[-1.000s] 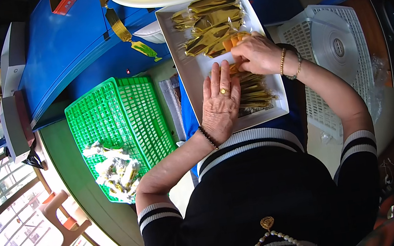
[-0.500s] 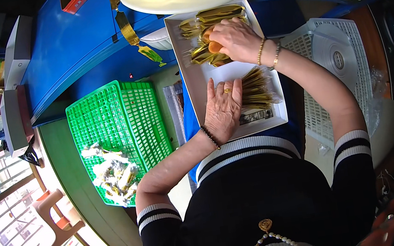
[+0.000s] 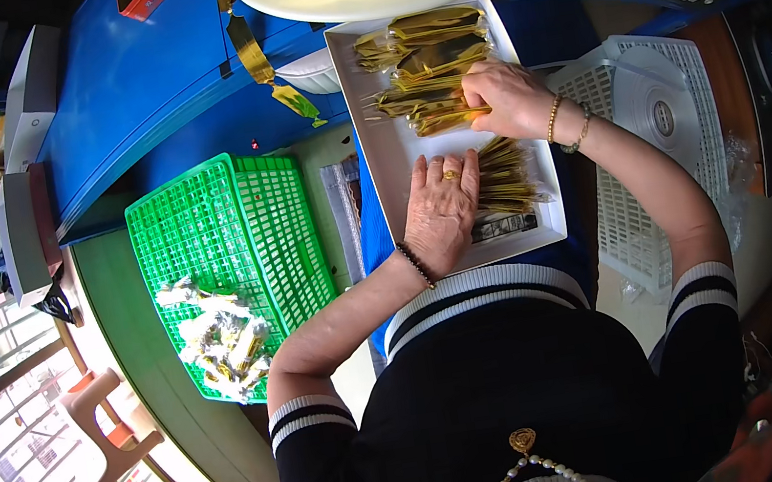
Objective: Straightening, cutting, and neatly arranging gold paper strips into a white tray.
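Right hand (image 3: 513, 102) pinches foil packets (image 3: 438, 118), likely light and slippery, by one end; left hand (image 3: 438, 219) rests, fingers unclenched.

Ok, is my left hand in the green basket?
No, your left hand is over the white box, by golden packets, while the green basket stands off to the left.

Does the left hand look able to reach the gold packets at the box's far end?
Probably yes: the left hand faces bare box floor and nothing covers those gold packets, though the right hand is close by.
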Tool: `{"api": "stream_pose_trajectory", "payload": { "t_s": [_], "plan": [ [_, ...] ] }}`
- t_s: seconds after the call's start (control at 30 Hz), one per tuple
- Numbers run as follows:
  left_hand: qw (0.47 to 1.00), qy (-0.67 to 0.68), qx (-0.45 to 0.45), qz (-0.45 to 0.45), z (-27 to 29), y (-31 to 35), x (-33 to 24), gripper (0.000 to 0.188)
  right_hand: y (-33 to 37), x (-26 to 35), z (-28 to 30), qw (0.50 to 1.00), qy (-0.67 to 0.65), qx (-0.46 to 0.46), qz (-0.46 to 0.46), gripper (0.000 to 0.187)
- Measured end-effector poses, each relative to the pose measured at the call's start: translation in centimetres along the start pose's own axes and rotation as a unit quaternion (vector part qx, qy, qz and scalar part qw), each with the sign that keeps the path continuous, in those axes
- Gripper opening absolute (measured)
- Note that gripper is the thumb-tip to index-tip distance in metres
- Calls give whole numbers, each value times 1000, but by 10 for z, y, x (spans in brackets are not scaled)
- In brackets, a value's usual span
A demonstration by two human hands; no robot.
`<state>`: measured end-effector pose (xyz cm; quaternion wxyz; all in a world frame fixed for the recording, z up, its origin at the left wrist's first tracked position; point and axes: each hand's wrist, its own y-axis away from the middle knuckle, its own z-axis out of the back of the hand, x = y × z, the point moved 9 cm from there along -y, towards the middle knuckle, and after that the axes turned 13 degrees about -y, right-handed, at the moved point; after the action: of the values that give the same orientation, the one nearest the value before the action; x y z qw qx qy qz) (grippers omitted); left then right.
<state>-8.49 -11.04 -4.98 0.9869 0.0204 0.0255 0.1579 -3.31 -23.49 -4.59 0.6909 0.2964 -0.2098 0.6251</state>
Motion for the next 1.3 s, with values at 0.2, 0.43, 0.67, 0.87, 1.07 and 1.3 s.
{"api": "stream_pose_trajectory", "payload": {
  "t_s": [0.2,0.43,0.67,0.87,1.07,1.3],
  "plan": [
    [999,42,-3,17,-2,1,4,65,5,1,-8,999,-30,34,-30,27],
    [998,-8,-64,14,17,-5,2,69,13,-3,-19,988,-115,101,-35,23],
    [999,-20,-43,6,26,-12,3,73,20,8,-24,995,-23,89,38,27],
    [1000,-3,-28,7,18,-12,4,75,27,13,-16,983,-112,127,67,18],
    [996,-74,-45,-13,20,-16,2,73,38,18,-14,986,-116,-3,119,9],
    [999,-52,-7,-11,11,-17,3,67,9,11,21,989,-38,-52,133,17]
  ]
}}
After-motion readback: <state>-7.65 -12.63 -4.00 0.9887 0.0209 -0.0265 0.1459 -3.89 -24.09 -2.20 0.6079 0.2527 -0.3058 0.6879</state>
